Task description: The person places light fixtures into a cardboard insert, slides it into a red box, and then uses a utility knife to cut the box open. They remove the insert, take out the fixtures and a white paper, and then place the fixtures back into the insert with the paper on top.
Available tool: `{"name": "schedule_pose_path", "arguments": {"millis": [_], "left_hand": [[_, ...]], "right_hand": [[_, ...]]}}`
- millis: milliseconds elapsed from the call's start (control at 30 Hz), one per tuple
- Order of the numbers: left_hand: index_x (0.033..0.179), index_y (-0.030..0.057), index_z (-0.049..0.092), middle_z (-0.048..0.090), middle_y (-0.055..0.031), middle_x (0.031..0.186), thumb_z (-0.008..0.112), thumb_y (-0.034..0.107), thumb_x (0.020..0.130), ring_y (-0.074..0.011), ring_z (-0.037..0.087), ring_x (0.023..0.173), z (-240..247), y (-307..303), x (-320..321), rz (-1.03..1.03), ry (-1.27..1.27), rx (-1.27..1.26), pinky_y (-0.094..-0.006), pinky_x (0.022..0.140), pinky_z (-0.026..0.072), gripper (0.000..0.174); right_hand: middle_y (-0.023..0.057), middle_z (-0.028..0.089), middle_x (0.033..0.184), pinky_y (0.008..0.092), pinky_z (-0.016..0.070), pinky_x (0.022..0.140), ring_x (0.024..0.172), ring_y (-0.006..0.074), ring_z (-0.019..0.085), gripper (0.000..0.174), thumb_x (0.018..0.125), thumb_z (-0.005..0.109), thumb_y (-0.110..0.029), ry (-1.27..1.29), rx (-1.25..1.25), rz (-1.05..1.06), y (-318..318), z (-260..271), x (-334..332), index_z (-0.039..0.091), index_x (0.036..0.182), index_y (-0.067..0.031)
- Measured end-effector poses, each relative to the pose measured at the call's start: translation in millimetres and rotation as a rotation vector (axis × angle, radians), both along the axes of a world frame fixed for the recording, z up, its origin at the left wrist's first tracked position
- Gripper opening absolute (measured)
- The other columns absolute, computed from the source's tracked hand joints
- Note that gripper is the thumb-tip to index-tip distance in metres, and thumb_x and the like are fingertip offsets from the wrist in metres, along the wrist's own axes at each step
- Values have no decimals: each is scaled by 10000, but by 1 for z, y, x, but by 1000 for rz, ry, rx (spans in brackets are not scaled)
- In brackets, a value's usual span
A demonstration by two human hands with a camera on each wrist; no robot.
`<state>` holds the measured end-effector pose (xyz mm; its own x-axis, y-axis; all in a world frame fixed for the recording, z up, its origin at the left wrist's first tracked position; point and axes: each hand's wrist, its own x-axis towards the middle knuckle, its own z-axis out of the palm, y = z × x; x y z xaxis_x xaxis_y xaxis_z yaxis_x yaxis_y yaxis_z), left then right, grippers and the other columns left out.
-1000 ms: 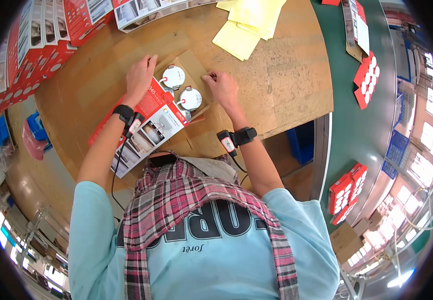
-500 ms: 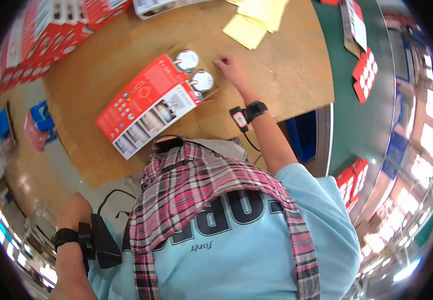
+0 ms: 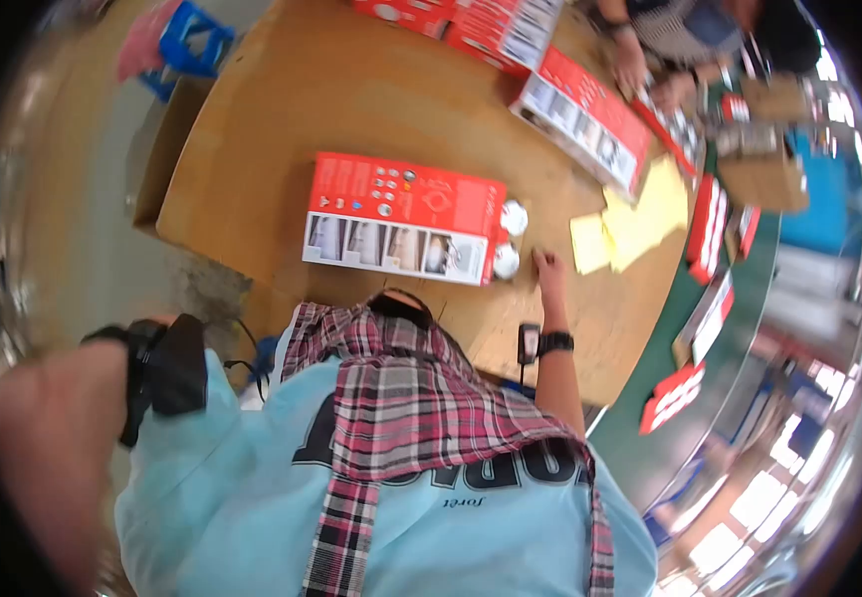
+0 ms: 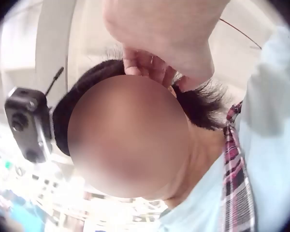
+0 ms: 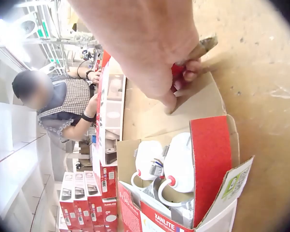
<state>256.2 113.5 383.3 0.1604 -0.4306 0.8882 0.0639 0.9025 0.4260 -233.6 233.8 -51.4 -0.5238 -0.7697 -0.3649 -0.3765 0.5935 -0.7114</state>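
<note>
My left hand (image 4: 159, 34) is raised to the head, its bent fingers touching the hair; nothing held shows. My right hand (image 3: 549, 274) rests low over the table beside the open end of a red and white carton (image 3: 401, 219). Between its curled fingers is a small object with a brown end (image 5: 205, 47) and a red part; I cannot tell its kind. Two white round lamps (image 5: 180, 162) with white cables sit in the carton's open end. A cardboard flap (image 5: 203, 106) extends beneath the right hand.
Yellow sheets (image 3: 640, 219) lie right of the right hand. More red cartons (image 3: 511, 35) stand along the far edge. Another person (image 3: 675, 35) works at the far right. A green surface (image 3: 655, 358) adjoins the table, with red pieces (image 3: 672, 398) on it.
My left hand has left the carton and risen to the head. The head view has turned, bringing the other person into sight. My right hand stays beside the carton's open end.
</note>
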Motion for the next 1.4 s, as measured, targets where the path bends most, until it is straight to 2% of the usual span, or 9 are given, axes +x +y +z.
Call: {"name": "schedule_pose_path", "arguments": {"millis": [167,233,367,600,833,1033,1200,1267,1400], "left_hand": [[1092,-18,605,608,-53,902,450,260,964,-99,549,821,-191,-27,108,363,84,863,-259,764,458,343],[1124,-11,597,609,-61,928,497,263,957,-116,568,855,-297,-6,124,264,57,1213,-257,810,455,336],[1313,6,468,575,-84,1132,518,288,966,-176,563,1024,-374,73,82,-144,2,1630,-276,891,454,450],[1342,-55,402,428,-176,1265,607,364,874,-314,425,1194,-368,97,48,-198,-320,1530,-373,1016,341,661],[1293,-44,440,443,-184,1246,592,264,884,-319,435,1174,-366,81,20,-130,-432,1483,-374,1012,342,534],[1253,-38,482,499,-149,1195,511,260,953,-249,473,1122,-399,79,6,-86,-436,1525,-341,989,345,424],[1246,-26,497,553,-114,1163,440,352,994,-196,527,1055,-435,59,22,-47,-476,1634,-311,917,400,458],[1249,-6,505,568,-97,1157,438,368,992,-181,547,1034,-418,53,15,-30,-341,1744,-311,881,433,460],[1256,31,516,580,-66,1169,440,389,987,-162,575,1011,-409,39,11,-1,-293,1778,-328,821,486,454]], "right_hand": [[-9,513,579,250,339,387,439,86,439,280,896,619,-307,-50,250,29,-10,37,-4,612,773,-55],[-24,477,545,232,324,376,422,76,416,280,908,603,-315,-77,333,-8,-22,55,8,590,748,-85],[-5,475,561,221,297,323,407,76,414,226,910,611,-291,-97,317,-113,-19,55,4,580,834,-81],[-6,482,589,211,292,333,411,74,410,238,902,628,-279,-104,458,-100,-32,71,17,567,926,-50],[-37,449,546,228,255,320,389,64,370,228,876,648,-281,7,377,-62,-18,69,19,573,782,-87],[-31,528,643,215,341,471,544,39,441,226,854,662,-273,-72,85,92,-4,48,9,639,841,-49],[41,592,666,288,410,545,589,111,515,286,834,662,-268,-134,-25,56,0,38,16,653,878,14],[142,582,655,351,440,580,595,214,556,297,821,648,-276,-47,7,126,0,45,18,639,831,20],[170,571,663,360,447,586,587,261,545,277,831,638,-256,56,20,170,4,54,28,617,860,18]]}}
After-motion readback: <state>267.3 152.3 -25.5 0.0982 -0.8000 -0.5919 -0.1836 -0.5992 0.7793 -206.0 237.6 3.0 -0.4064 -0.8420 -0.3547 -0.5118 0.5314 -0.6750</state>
